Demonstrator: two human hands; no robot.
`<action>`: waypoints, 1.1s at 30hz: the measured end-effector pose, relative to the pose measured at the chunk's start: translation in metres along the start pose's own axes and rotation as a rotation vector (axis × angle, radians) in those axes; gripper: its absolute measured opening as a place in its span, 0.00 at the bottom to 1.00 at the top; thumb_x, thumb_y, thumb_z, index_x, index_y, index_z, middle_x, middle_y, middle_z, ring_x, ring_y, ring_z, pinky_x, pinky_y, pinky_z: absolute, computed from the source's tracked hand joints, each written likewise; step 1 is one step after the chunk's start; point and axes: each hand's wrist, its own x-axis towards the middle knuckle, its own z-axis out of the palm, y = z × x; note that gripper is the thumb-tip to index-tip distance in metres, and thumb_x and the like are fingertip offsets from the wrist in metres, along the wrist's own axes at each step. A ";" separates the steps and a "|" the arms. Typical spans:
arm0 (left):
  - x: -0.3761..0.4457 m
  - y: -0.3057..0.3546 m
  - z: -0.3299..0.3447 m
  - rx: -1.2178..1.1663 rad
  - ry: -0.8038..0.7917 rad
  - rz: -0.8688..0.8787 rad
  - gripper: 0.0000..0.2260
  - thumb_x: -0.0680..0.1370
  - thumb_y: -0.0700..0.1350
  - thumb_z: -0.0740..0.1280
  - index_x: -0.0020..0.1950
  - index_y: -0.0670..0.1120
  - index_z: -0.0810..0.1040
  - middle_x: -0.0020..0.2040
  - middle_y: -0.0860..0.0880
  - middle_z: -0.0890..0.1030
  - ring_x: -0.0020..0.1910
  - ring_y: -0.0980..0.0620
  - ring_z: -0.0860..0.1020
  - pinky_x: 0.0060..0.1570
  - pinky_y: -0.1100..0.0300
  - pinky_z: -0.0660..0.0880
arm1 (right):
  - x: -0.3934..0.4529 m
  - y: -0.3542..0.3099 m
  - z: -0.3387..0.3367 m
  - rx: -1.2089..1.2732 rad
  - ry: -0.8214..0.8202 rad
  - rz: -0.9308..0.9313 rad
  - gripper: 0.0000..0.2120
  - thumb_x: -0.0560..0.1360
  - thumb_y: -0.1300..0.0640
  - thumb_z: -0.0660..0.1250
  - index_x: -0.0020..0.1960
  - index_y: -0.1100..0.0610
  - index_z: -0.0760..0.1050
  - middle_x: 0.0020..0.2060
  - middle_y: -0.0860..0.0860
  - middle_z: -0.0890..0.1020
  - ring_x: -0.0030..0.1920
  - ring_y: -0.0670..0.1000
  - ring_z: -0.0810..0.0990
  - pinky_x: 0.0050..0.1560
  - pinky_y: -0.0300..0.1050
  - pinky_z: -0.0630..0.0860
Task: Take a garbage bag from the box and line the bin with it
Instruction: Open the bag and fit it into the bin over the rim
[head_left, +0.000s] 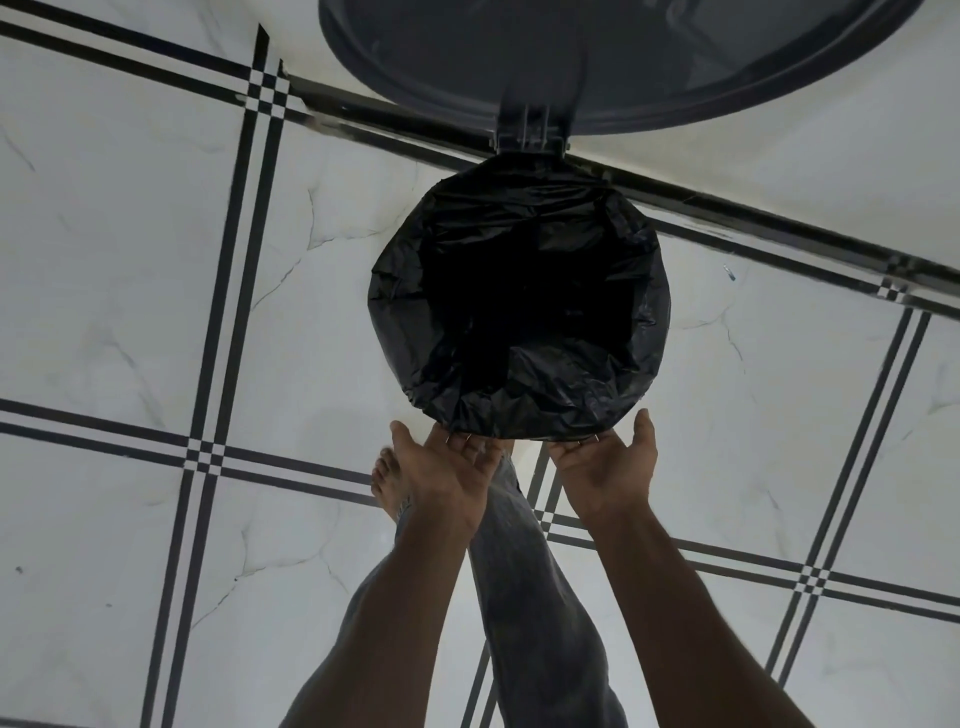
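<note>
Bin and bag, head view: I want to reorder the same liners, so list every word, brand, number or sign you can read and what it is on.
None can be read.
Garbage bag: plain black, no print showing.
Bin lid: plain dark plastic, no label.
Floor tiles: only black lines and veining.

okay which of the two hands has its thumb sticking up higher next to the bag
The right hand: its thumb rises alongside the garbage bag edge, higher than the left hand thumb.
</note>
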 end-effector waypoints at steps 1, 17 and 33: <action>0.003 0.000 -0.002 0.013 0.000 -0.002 0.30 0.80 0.65 0.49 0.62 0.43 0.77 0.62 0.40 0.81 0.63 0.41 0.77 0.56 0.45 0.76 | 0.002 0.000 -0.001 0.002 0.001 -0.010 0.27 0.81 0.39 0.55 0.60 0.61 0.77 0.55 0.59 0.85 0.54 0.59 0.85 0.54 0.55 0.81; -0.024 0.023 0.000 0.748 0.472 0.798 0.06 0.78 0.46 0.59 0.46 0.55 0.75 0.44 0.54 0.78 0.45 0.48 0.78 0.49 0.45 0.80 | -0.009 -0.016 -0.004 -0.577 0.448 -0.289 0.11 0.82 0.52 0.56 0.53 0.56 0.74 0.50 0.56 0.81 0.45 0.53 0.80 0.44 0.44 0.77; 0.078 0.021 0.143 1.531 -0.163 0.279 0.21 0.81 0.45 0.59 0.74 0.44 0.67 0.72 0.41 0.71 0.69 0.41 0.71 0.70 0.52 0.67 | 0.019 -0.059 0.038 -1.611 0.045 -0.913 0.33 0.72 0.74 0.64 0.74 0.55 0.69 0.68 0.60 0.70 0.67 0.59 0.71 0.58 0.18 0.58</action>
